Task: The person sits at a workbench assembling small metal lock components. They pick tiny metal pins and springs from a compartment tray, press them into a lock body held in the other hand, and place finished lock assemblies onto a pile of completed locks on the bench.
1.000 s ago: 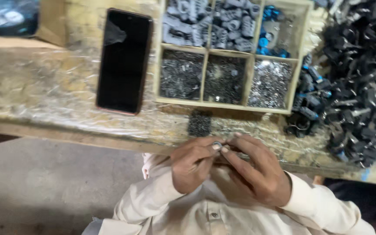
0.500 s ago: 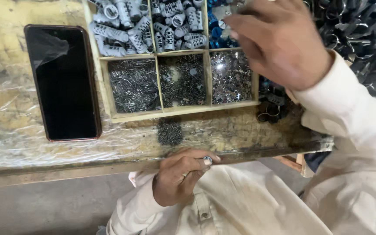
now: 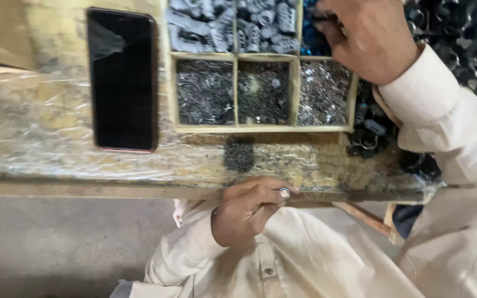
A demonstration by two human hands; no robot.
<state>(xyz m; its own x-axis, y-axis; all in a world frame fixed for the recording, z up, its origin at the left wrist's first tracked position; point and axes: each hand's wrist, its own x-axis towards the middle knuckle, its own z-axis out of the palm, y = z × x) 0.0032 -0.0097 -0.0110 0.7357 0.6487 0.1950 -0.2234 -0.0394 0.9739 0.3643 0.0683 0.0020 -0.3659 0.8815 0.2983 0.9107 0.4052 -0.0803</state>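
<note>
A small silver part [image 3: 284, 192] is being pinched by the left hand [image 3: 247, 209] (near edge); the right hand [image 3: 368, 38], fingers curled, is being dipped into the far blue-parts compartment [image 3: 311, 41].

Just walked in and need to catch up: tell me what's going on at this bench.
A person in a pale shirt sits at a wooden bench wrapped in clear plastic. Their left hand pinches a small silvery ring-like part at the bench edge. Their right hand reaches into the far right compartment of a wooden divided tray, where blue parts lie. Other compartments hold grey pieces and tiny metal bits. A dark phone lies left of the tray.
</note>
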